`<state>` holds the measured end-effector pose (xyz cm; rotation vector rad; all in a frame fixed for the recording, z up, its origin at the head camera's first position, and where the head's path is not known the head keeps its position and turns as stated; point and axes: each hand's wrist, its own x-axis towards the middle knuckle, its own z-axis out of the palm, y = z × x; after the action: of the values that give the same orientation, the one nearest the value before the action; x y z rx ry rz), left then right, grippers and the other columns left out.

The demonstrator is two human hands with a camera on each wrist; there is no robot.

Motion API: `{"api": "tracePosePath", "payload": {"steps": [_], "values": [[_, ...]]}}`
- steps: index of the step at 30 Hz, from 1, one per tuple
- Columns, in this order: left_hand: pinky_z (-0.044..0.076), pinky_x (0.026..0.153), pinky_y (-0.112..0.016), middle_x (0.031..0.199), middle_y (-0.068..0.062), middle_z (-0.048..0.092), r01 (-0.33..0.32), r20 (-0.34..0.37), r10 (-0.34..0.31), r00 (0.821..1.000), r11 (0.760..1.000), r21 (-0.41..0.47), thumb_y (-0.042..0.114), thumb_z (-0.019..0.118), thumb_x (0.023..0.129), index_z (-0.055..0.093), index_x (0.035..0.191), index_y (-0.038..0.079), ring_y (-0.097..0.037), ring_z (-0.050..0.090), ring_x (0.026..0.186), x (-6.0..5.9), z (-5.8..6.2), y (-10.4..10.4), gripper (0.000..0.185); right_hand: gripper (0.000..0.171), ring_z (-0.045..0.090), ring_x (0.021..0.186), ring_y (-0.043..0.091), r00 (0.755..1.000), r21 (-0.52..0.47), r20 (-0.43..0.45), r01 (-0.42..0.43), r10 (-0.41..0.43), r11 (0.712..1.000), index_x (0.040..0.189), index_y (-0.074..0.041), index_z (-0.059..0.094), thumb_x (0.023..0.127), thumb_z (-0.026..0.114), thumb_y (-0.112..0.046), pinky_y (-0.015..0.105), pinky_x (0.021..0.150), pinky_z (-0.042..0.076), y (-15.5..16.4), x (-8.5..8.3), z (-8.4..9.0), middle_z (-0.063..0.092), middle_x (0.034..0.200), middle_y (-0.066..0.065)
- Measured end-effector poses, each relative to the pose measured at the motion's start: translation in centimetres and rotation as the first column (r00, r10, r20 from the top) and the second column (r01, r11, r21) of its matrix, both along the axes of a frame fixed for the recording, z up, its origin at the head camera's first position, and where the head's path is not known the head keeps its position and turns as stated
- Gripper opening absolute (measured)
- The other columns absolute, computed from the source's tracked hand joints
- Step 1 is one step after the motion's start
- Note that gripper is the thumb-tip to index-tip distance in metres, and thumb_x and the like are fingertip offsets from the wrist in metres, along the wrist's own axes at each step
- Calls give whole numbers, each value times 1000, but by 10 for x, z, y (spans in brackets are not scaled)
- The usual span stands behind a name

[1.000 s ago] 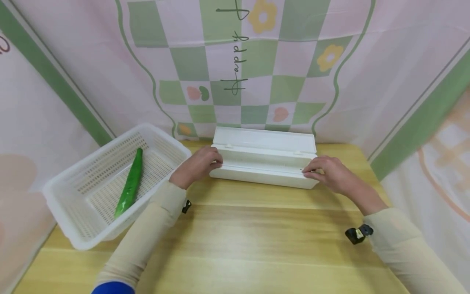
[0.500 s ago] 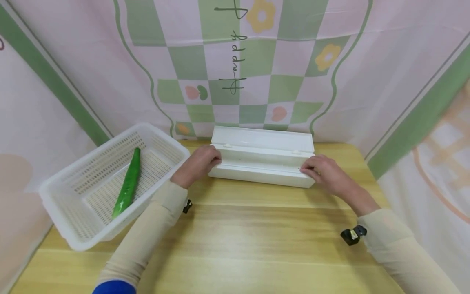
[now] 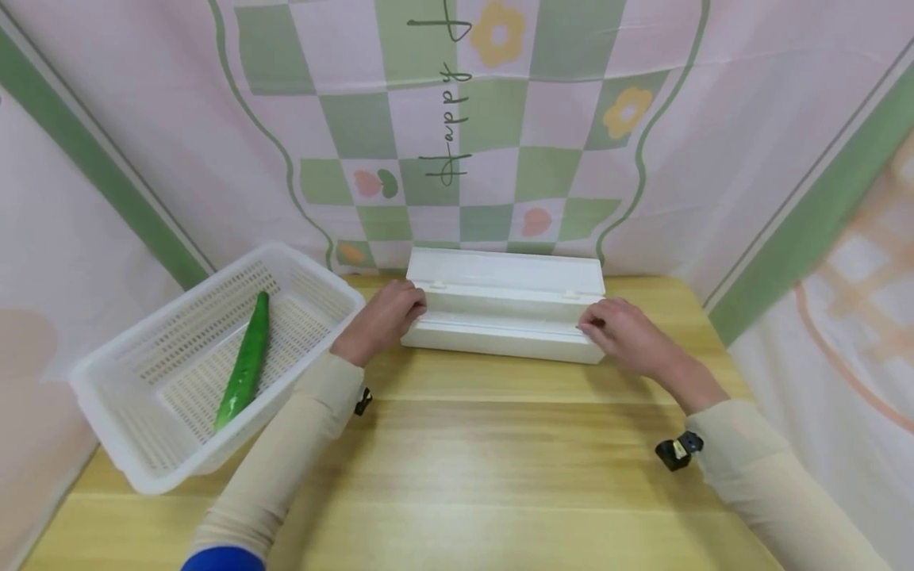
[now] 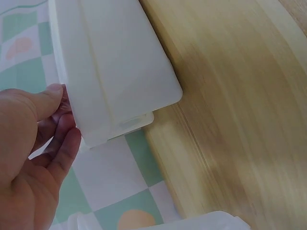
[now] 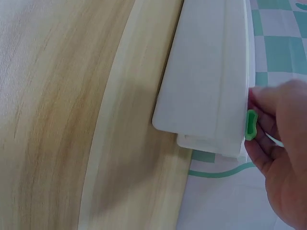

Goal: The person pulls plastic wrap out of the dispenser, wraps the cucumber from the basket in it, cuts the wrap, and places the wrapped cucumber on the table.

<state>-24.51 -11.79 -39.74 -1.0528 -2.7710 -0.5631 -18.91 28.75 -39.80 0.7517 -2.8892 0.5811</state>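
In the head view a long white cling film box [image 3: 500, 342] stands at the back of the table, its lid [image 3: 507, 270] tipped open toward the curtain. My left hand [image 3: 382, 321] is at the left end of its front edge, thumb and fingertips pinching what looks like clear crinkled film, hardly visible. At the right end, my right hand [image 3: 631, 337] has the same pinch. A small green hollow piece [image 5: 251, 125] sits at the box's edge against the right fingers in the right wrist view. To the left, a green cucumber [image 3: 246, 361] lies in a white slotted basket [image 3: 117, 424].
The wooden table [image 3: 457, 468] stretches in front of the box. A patterned curtain [image 3: 493, 174] hangs right behind it. The basket stands close beside the left forearm. A black camera mount [image 3: 678, 450] sticks out from the right wrist.
The whole scene has slid slightly left as the head turned. The right hand's thumb and index finger have drawn closer together; the left hand keeps its place at the box.
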Motion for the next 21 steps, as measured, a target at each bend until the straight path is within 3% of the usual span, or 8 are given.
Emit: {"api": "tracePosePath", "payload": {"steps": [6,21], "values": [[58,96,-42,102,-16,73,-23,-6,23,1000,1000,-9,5,62,105,73,103,-3,-32,68,101,-1,0,2,13,8,64,101,22,997,6,75,2,-2,1000,104,-11,74,103,69,-17,46,91,53,3,2,3,72,100,2],[60,98,-37,105,-16,72,-109,1,109,994,993,-35,5,61,106,71,107,-3,-32,67,107,-5,4,9,13,6,65,93,21,999,-21,27,-22,22,1000,103,-6,76,100,71,-7,46,84,57,3,1,4,74,96,4]]}}
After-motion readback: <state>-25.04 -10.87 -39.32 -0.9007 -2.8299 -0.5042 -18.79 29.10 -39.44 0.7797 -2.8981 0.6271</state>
